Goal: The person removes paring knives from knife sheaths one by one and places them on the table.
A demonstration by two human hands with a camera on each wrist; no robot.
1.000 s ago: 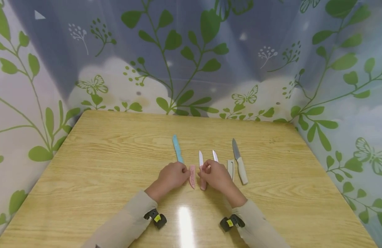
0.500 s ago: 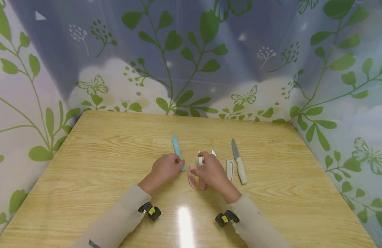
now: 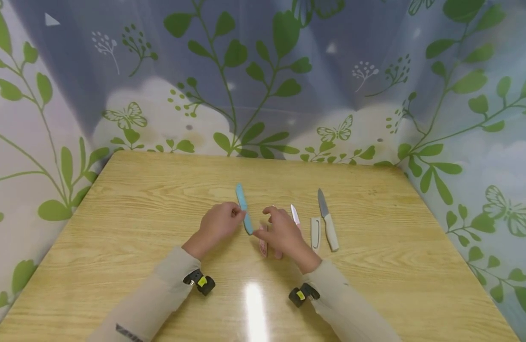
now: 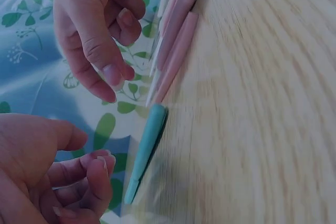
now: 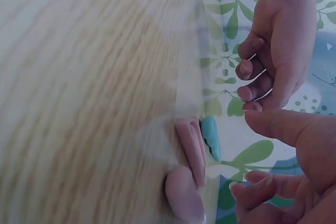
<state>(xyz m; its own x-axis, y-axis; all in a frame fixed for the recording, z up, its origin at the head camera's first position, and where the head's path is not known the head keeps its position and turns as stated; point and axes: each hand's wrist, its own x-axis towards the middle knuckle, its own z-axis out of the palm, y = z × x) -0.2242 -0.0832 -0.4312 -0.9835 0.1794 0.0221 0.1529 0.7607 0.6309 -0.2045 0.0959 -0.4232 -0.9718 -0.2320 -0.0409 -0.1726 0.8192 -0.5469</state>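
Note:
A turquoise knife (image 3: 244, 209) lies on the table with no blade showing, apparently in a matching sheath. My left hand (image 3: 221, 222) hovers at its left side, fingers loosely curled around nothing. In the left wrist view a gap shows between these fingers (image 4: 97, 174) and the turquoise knife (image 4: 147, 148). My right hand (image 3: 284, 233) is held above a pink sheath (image 3: 263, 244) and a pink-handled knife (image 3: 278, 255), partly hiding both. Its thumb and fingers are spread apart and hold nothing. Behind this hand the blade of a second knife (image 3: 294, 213) sticks out; the hand covers most of its handle.
To the right lie a cream sheath (image 3: 315, 232) and a cream-handled knife (image 3: 331, 232) with its bare grey blade pointing away. The wooden table (image 3: 160, 190) ends at a leaf-patterned curtain (image 3: 246, 95) on the far side.
Both hands have shifted left. The left hand has drawn away from the pink sheath to the turquoise knife's side; the right hand has left the pink-handled knife and spread its fingers.

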